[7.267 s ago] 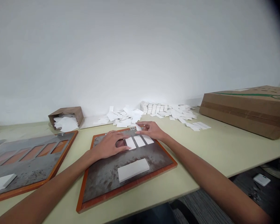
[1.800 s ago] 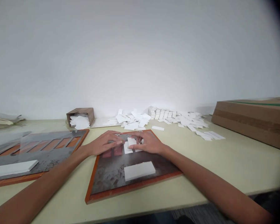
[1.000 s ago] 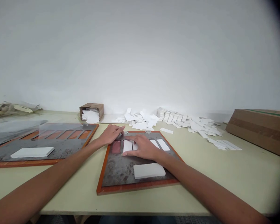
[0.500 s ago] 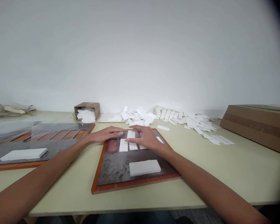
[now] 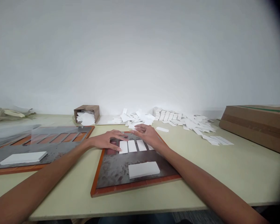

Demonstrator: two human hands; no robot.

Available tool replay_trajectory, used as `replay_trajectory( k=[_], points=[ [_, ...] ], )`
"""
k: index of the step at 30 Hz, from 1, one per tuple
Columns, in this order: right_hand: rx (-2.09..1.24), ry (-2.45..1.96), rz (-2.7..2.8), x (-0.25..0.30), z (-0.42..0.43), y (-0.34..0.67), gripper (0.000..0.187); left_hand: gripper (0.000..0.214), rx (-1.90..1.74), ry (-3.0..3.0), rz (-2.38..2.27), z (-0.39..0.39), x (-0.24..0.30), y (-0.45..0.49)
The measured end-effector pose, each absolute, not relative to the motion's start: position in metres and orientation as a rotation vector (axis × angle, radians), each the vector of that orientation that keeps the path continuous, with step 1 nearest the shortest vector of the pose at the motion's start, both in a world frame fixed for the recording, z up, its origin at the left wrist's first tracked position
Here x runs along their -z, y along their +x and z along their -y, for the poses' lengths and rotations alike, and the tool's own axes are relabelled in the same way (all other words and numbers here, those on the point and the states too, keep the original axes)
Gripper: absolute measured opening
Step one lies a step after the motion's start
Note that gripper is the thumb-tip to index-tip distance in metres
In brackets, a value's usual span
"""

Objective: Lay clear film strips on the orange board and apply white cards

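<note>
White card strips (image 5: 132, 146) are lined up side by side toward the far end of a scuffed steel plate (image 5: 112, 175) with an orange wooden frame. From the head cam I count three clear ones, plus a fourth partly hidden by the right hand (image 5: 146, 135). A reddish slot (image 5: 112, 151) shows just left of the row.

Both hands are open and not clamped on anything, sitting close together over the strips. The left hand (image 5: 106, 140) has its fingertips (image 5: 119, 148) on or right by the leftmost strip, and the right hand is over the far right end of the row. A thick white block (image 5: 144, 170) sits on the near part of the same plate.

To the left there's a second framed plate (image 5: 56, 152) with its own white block (image 5: 23, 158). Further back are a tipped cardboard box (image 5: 86, 112) stuffed with paper, a messy pile of white scraps (image 5: 189, 123), and neat little stacks (image 5: 165, 114). A big carton (image 5: 254, 127) sits far right on the pale table (image 5: 224, 177).
</note>
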State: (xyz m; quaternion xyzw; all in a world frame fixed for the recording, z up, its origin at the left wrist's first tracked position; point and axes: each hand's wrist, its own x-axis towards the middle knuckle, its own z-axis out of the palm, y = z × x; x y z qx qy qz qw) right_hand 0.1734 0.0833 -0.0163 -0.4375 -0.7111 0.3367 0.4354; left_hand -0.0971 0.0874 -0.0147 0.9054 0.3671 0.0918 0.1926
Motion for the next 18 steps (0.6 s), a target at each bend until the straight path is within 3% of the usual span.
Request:
replay_trajectory(
  k=[9,13,18],
  points=[
    [-0.861,-1.069,1.771,0.024,-0.092,0.173,0.06,0.068,-0.295,2.518,-1.083,-0.081,0.017,-0.087],
    [-0.857,-1.062,1.778,0.025,-0.093,0.173,0.057,0.057,-0.282,2.522,-1.024,-0.08,0.015,-0.084],
    [-0.859,-1.025,1.802,0.028,-0.096,0.172,0.054,0.071,-0.338,2.472,-1.066,-0.078,0.007,-0.086]
  ],
)
